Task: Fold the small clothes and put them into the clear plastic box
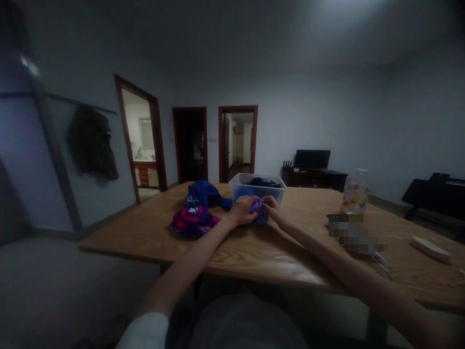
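A small bundle of purple cloth point(260, 215) sits on the wooden table, just in front of a clear plastic bin point(279, 194). My left hand point(242, 210) is closed round its left side. On the opposite side, the fingers of my right hand point(271, 207) pinch its upper edge. Dark folded cloth point(263, 182) shows inside the bin. Left of my hands lie a blue garment point(203, 192) with a white print and, nearer to me, a crumpled purple and pink-red garment point(194, 222). My fingers hide part of the purple cloth.
The wooden table point(305, 261) spans the front. To the right stand a clear patterned bottle point(356, 194), a blurred-out item point(354, 235) with a cord, and a white elongated object point(430, 248). A television point(312, 159) and doorways are at the back.
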The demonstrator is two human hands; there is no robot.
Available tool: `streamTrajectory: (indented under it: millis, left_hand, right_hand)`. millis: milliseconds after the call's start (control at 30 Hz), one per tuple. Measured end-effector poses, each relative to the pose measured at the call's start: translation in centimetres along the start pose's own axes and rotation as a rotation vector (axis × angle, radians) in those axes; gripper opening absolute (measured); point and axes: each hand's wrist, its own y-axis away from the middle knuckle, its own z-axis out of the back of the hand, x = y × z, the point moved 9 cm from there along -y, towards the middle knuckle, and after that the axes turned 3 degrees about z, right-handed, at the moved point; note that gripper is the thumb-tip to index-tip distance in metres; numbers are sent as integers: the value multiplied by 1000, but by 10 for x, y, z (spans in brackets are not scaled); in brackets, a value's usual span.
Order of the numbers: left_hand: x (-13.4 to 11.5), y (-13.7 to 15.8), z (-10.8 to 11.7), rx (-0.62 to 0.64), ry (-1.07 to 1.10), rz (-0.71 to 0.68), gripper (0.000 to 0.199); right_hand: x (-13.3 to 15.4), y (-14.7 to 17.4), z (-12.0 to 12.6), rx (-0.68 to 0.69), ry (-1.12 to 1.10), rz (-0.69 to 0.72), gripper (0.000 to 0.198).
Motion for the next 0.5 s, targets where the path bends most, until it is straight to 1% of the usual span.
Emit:
streamTrajectory:
  millis: [133,233,367,500]
  left_hand:
    - [1,0,-1,2,-5,-10,50]
    - [2,0,-2,8,-19,0,50]
    - [2,0,-2,12,-41,14,52]
    - [3,0,-1,10,-53,23,52]
  right_hand:
    - [0,0,1,-21,14,12,37]
    - [-1,-1,3,-28,72,23,34]
    - [2,-2,0,3,155,76,29]
    - [3,0,-3,25,167,68,32]
